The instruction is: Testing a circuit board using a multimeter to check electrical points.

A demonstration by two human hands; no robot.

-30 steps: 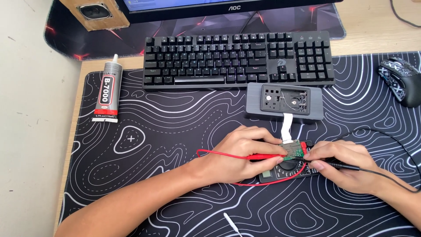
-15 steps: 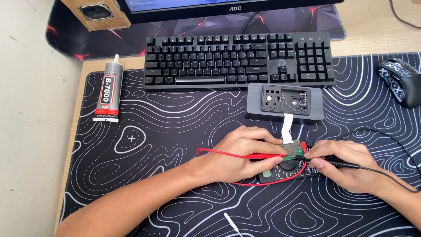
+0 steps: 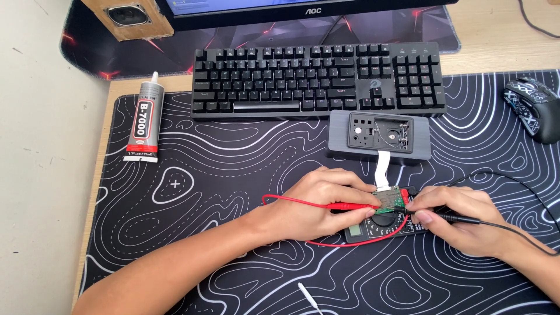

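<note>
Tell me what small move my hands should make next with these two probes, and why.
Probably hold both tips steady and glance at the dark multimeter: the left hand presses the red probe and the right hand the black probe onto the small green circuit board.

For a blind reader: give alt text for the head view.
Left hand holds a red probe and right hand a black probe, both on a small circuit board above a multimeter. Behind lie a grey case, keyboard and glue tube.

The wooden tabletop (image 3: 501, 55) carries a black desk mat (image 3: 233, 175) with white contour lines. A pale wall (image 3: 41, 175) fills the left of the frame. Lighting is even and bright.
</note>
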